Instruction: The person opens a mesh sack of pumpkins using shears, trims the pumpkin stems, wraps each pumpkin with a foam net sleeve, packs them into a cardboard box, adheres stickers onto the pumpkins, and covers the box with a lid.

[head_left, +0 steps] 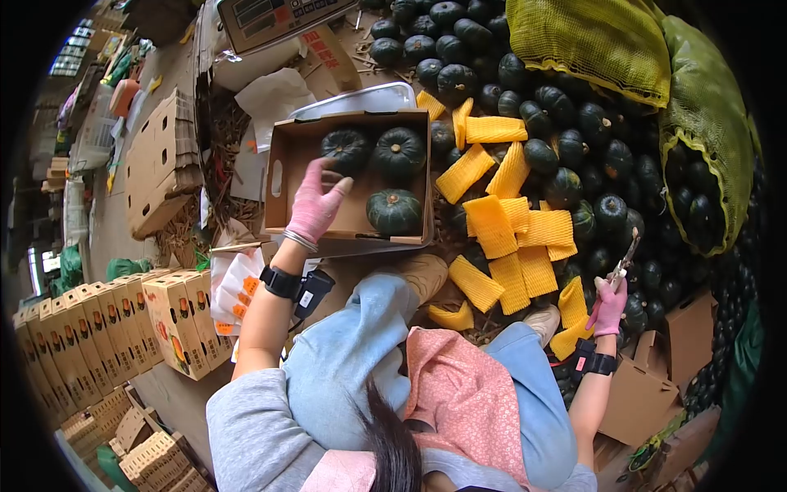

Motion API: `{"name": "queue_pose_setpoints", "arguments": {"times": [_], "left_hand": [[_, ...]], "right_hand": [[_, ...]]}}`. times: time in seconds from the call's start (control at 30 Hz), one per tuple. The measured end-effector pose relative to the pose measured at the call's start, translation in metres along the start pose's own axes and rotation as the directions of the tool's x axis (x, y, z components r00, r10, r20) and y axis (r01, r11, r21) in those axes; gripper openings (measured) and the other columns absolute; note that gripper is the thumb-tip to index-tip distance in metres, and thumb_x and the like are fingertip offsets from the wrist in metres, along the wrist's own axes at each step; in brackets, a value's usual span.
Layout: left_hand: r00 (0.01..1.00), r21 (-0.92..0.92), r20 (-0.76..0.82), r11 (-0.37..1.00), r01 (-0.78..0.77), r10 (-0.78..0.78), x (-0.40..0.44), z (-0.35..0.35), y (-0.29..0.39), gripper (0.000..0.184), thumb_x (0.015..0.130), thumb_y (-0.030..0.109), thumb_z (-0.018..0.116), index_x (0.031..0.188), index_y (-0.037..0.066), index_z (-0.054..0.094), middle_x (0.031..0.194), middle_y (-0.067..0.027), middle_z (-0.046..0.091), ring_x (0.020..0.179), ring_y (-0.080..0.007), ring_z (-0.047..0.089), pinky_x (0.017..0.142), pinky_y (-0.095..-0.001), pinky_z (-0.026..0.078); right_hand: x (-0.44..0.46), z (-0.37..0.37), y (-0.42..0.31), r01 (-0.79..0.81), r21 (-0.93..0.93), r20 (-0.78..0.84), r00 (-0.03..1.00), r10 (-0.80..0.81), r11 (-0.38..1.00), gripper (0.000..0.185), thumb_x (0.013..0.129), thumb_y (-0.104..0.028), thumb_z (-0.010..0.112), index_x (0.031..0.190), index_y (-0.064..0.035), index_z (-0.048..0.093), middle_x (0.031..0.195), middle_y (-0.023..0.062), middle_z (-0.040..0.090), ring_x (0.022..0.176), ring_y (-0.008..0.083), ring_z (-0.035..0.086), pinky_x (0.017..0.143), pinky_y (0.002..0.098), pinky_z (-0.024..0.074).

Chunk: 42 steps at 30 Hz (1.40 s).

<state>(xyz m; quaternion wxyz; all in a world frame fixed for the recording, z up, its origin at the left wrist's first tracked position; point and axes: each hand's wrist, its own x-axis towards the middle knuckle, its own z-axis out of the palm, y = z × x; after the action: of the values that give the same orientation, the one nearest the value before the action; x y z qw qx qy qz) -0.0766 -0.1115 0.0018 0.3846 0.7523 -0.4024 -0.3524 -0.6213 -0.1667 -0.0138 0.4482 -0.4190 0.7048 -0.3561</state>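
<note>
My left hand (318, 201), in a pink glove with bare fingertips, hovers over the left side of an open cardboard box (283, 139). Its fingers are apart and hold nothing. Inside the box lie three dark green squashes: one at the back left (345, 149), one at the back right (399, 152) and one at the front right (394, 212). Out to the right, my right hand (608, 307), also gloved in pink, is closed around pruning shears (625, 261), whose blades point up and away. Beneath it are loose squashes and yellow foam sleeves (573, 302).
Several yellow foam net sleeves (492, 225) lie between the box and a large squash pile (566, 189). Green mesh sacks (590, 49) stand behind it. A scale (279, 20) is at the top. Printed cartons (176, 320) line the left; an open carton (639, 398) sits lower right.
</note>
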Motion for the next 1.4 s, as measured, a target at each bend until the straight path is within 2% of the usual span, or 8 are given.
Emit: {"name": "queue_pose_setpoints", "arguments": {"times": [0.13,0.37,0.6,0.73,0.9,1.03,1.23,1.4], "left_hand": [[0.899,0.038,0.335,0.957,0.288,-0.284,0.001,0.019,0.012,0.053,0.084,0.031,0.07,0.124,0.005,0.047,0.092,-0.0079,0.059,0.082,-0.0141,0.057,0.073,-0.0282,0.049],[0.913,-0.223,0.408,0.968,0.117,-0.016,-0.003,0.036,0.023,0.051,0.077,0.006,0.075,0.121,0.003,0.048,0.108,-0.0069,0.056,0.097,-0.0136,0.057,0.085,-0.0278,0.048],[0.979,-0.266,0.186,0.964,-0.028,0.08,0.007,0.015,0.022,0.026,0.085,0.003,0.065,0.109,0.002,0.057,0.097,-0.0011,0.061,0.092,-0.0076,0.057,0.083,-0.0228,0.047],[0.985,-0.192,0.005,0.967,-0.168,0.172,0.018,0.004,0.014,0.023,0.085,0.003,0.063,0.108,0.002,0.059,0.096,-0.003,0.063,0.09,-0.01,0.06,0.081,-0.0247,0.048],[0.969,-0.064,-0.049,0.967,-0.247,0.244,0.02,0.011,0.021,0.022,0.085,0.002,0.064,0.106,0.001,0.059,0.096,-0.0021,0.061,0.089,-0.0089,0.059,0.079,-0.023,0.048],[0.885,0.358,0.114,0.812,-0.461,0.452,0.028,0.022,0.036,0.041,0.077,0.014,0.072,0.114,0.008,0.059,0.101,-0.0148,0.061,0.088,-0.0296,0.062,0.084,-0.0318,0.05],[0.981,0.515,0.153,0.837,-0.185,0.122,0.067,0.049,0.054,0.08,0.066,0.045,0.078,0.127,0.003,0.048,0.108,-0.0208,0.062,0.106,-0.0359,0.057,0.094,-0.0397,0.045],[0.902,0.352,0.43,0.929,-0.115,-0.051,0.111,0.05,0.039,0.091,0.057,0.05,0.083,0.126,0.001,0.049,0.115,-0.0224,0.061,0.109,-0.0317,0.058,0.095,-0.0365,0.044]], "right_hand": [[0.001,-0.004,0.008,-0.065,0.125,-0.06,0.996,0.073,0.99,0.023,0.078,-0.014,0.066,0.094,-0.0084,0.051,0.068,-0.0011,0.05,0.046,0.0074,0.042,0.039,0.0205,0.0335],[0.002,-0.001,-0.004,-0.085,0.089,-0.056,0.994,0.09,0.992,0.024,0.078,-0.014,0.067,0.095,-0.0083,0.052,0.07,-0.0008,0.05,0.046,0.0073,0.042,0.041,0.0203,0.0327],[-0.001,-0.006,-0.008,-0.177,0.08,0.069,0.983,0.172,0.981,0.024,0.077,-0.013,0.066,0.096,-0.0078,0.052,0.074,0.0002,0.053,0.054,0.0082,0.048,0.047,0.0207,0.0376],[-0.005,-0.023,-0.003,-0.471,0.415,0.278,0.88,0.385,0.778,0.037,0.081,-0.034,0.067,0.103,-0.0067,0.054,0.091,0.0071,0.063,0.078,0.0161,0.06,0.069,0.0268,0.0475],[-0.015,-0.037,-0.003,-0.513,0.588,0.547,0.822,0.159,0.625,0.084,0.074,-0.06,0.065,0.128,0.0001,0.043,0.127,0.0159,0.049,0.116,0.03,0.049,0.101,0.0461,0.0369],[-0.028,-0.03,-0.029,-0.431,0.6,0.606,0.795,-0.031,0.674,0.088,0.073,-0.053,0.07,0.134,0.0012,0.037,0.128,0.0161,0.047,0.117,0.0306,0.047,0.105,0.0479,0.0335],[-0.032,-0.005,-0.041,-0.332,0.589,0.562,0.823,-0.078,0.737,0.07,0.076,-0.033,0.07,0.13,-0.0002,0.042,0.115,0.0119,0.056,0.108,0.0273,0.054,0.097,0.0432,0.0413],[-0.026,-0.004,-0.043,-0.411,0.555,0.621,0.784,-0.03,0.723,0.063,0.078,-0.046,0.067,0.119,0.0,0.053,0.114,0.0139,0.058,0.109,0.0288,0.055,0.092,0.0465,0.047]]}}
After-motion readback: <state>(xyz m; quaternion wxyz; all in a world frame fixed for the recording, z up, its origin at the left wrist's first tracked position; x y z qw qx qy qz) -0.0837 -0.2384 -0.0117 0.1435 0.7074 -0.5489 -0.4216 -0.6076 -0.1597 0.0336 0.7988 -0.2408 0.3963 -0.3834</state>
